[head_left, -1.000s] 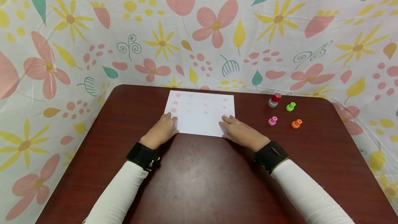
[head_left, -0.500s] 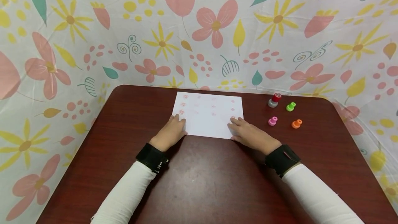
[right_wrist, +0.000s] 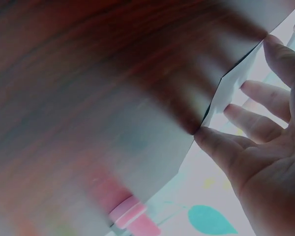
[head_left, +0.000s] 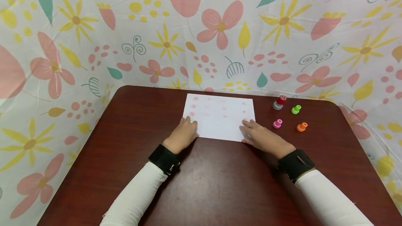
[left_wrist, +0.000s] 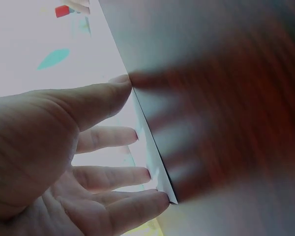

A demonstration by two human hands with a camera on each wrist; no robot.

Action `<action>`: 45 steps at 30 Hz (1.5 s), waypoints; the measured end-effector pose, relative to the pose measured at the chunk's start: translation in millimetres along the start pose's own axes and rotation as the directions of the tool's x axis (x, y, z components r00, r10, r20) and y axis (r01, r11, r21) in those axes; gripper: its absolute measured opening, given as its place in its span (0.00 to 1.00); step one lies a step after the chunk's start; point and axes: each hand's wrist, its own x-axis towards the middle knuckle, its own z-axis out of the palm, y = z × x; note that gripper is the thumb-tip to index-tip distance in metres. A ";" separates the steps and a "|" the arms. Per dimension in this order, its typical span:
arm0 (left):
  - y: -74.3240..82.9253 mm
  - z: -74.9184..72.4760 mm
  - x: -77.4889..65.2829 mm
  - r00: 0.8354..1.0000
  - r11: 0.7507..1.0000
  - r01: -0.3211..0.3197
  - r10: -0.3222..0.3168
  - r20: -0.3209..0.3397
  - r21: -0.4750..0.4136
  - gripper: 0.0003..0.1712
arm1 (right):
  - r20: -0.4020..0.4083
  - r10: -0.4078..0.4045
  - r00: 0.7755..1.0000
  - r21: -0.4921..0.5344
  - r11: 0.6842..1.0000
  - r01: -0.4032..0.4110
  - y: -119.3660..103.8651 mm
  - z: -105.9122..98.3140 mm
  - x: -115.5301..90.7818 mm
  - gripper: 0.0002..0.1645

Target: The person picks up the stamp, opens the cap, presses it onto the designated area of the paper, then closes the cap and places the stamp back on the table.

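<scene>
A white sheet of paper [head_left: 220,128] with rows of faint red stamped prints lies flat on the dark brown table [head_left: 201,184]. My left hand [head_left: 182,134] touches the sheet's near left corner, its fingers extended at the paper's edge. On the opposite side, my right hand [head_left: 265,138] rests its fingertips on the near right corner. Both wrist views show fairly straight, spread fingers along the paper's border, thumb near the front edge. Closest to the right hand stands a pink stamp [head_left: 277,123], seen also in the right wrist view [right_wrist: 132,216].
Beyond the right hand are a red and grey stamp [head_left: 279,103], a green stamp [head_left: 296,109] and an orange stamp [head_left: 302,127]. Behind the table's far edge hangs a white cloth [head_left: 188,44] printed with flowers and leaves.
The paper has slid to the right across the table, both hands moving along with it. It now lies closer to the stamps, which have kept their places.
</scene>
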 end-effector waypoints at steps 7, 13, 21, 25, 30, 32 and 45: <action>10.4 3.0 5.6 0.999 0.997 -0.044 0.046 -0.028 0.056 0.19 | -0.007 0.006 1.000 0.001 1.000 -0.006 7.7 -2.9 -8.2 0.35; 18.7 2.9 11.3 1.000 1.000 0.001 -0.001 -0.002 0.001 0.18 | -0.011 0.006 1.000 0.005 1.000 -0.006 15.3 -3.2 -13.9 0.35; 32.3 4.0 17.7 1.000 1.000 0.006 -0.006 -0.006 0.024 0.18 | 0.005 0.051 0.999 0.022 0.998 -0.051 23.5 -4.8 -25.7 0.35; 36.2 6.0 18.9 1.000 0.997 0.000 0.002 -0.029 0.072 0.19 | 0.008 0.060 0.998 0.023 0.998 -0.060 24.9 -5.5 -28.9 0.35; 37.7 7.6 19.5 0.999 0.997 0.025 -0.021 -0.050 0.072 0.19 | 0.019 0.081 0.997 0.023 0.996 -0.081 25.1 -5.0 -30.0 0.36; 38.0 7.8 19.2 0.998 0.998 0.029 -0.026 -0.055 0.053 0.19 | 0.021 0.092 0.995 0.018 0.996 -0.093 25.3 -4.9 -30.0 0.36; 36.9 12.1 14.3 0.991 1.000 0.010 -0.009 -0.134 0.002 0.21 | 0.001 0.110 0.994 0.034 0.993 -0.110 21.9 -8.1 -31.4 0.41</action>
